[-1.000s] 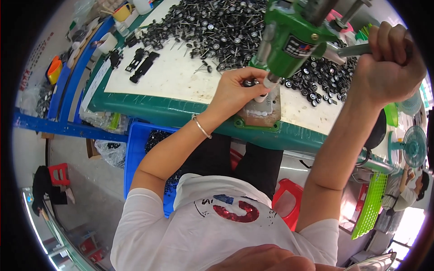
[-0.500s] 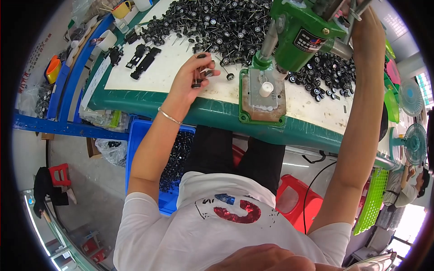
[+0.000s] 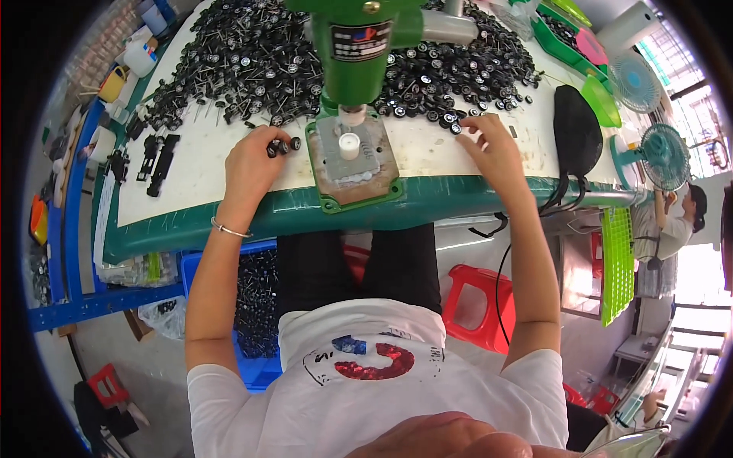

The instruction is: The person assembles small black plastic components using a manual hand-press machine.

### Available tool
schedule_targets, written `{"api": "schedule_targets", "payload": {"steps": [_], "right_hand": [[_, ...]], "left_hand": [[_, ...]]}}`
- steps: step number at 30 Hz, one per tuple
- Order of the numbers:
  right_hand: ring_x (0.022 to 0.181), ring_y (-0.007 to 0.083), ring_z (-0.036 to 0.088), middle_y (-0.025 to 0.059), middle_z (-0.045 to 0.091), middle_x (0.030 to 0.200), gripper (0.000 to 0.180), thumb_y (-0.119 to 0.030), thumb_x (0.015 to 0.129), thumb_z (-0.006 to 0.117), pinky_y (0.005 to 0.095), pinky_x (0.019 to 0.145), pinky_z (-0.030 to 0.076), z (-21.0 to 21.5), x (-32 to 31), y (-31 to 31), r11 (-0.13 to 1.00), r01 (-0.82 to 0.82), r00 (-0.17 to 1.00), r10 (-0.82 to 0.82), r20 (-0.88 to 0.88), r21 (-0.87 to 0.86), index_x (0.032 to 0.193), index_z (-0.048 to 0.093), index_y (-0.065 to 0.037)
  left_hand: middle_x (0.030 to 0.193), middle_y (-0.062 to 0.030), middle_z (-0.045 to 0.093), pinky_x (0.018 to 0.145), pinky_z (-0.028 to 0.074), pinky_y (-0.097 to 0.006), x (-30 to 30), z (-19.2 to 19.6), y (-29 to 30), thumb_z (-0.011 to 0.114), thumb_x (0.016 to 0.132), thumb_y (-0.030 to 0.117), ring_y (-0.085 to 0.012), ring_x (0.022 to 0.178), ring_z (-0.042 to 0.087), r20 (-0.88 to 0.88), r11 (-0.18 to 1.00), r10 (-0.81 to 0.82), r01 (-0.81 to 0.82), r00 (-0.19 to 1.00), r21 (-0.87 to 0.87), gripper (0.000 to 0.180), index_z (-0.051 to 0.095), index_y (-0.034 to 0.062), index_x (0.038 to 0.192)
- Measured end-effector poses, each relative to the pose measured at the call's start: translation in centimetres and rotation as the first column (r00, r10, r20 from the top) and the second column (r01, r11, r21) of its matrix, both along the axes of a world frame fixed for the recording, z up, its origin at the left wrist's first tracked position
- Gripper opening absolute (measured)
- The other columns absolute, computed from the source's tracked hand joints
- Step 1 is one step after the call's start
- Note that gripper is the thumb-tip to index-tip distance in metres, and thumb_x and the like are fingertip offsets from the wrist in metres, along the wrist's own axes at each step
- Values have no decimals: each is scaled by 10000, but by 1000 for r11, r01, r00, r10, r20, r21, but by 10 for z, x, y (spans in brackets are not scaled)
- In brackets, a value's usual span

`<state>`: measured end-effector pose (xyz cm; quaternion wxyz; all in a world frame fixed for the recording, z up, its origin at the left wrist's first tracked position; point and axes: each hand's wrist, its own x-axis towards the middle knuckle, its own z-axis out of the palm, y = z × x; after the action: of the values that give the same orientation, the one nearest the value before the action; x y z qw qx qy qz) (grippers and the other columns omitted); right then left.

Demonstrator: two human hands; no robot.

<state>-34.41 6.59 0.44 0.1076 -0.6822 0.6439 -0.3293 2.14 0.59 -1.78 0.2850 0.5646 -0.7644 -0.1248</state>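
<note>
My left hand point(image 3: 253, 164) is closed by the left side of the press base, gripping small black toy wheels point(image 3: 283, 147) that poke out past its fingertips. Its fingers partly hide them, and any axles between them do not show. On the other side, my right hand point(image 3: 495, 153) has thumb and fingers apart. Its fingertips are at the near edge of a pile of loose black wheels point(image 3: 424, 79), beside a silver-hubbed wheel point(image 3: 456, 128). Between my hands stands a green bench press point(image 3: 359, 69). A white cylindrical fixture point(image 3: 349, 146) sits upright on its base plate point(image 3: 334, 188).
Wheels on metal axles point(image 3: 252, 61) are heaped at the back left. Black chassis parts point(image 3: 162, 164) lie at the left. A black cap-like item point(image 3: 578, 131) is at the right, near green fans point(image 3: 666, 164). Below the table are a blue bin point(image 3: 259, 370) and red stool point(image 3: 475, 309).
My right hand has come down from the upper part of the press to the wheels on the right. My left hand, still holding wheels, is lower beside the base. The whole view has shifted.
</note>
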Motion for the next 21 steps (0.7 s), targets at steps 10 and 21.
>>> {"api": "schedule_targets", "payload": {"steps": [10,21], "right_hand": [[680,154,584,45,610,902,123,-140,873,635,274,628,472,-19,15,-7,972,98,995,-102,-4,-213,963,622,-56],[697,85,539,7,605,824,186,-160,900,618,238,637,454,2,134,-19,950,-299,697,152,701,91,1004,638,-8]], "left_hand": [[794,-56,683,485,391,-233,2,-6,5,734,769,87,-81,525,505,-627,978,58,82,777,192,147,664,23,882],[704,-73,670,413,256,-170,-40,26,27,740,775,85,-27,455,409,-925,872,172,384,339,303,196,672,13,944]]}}
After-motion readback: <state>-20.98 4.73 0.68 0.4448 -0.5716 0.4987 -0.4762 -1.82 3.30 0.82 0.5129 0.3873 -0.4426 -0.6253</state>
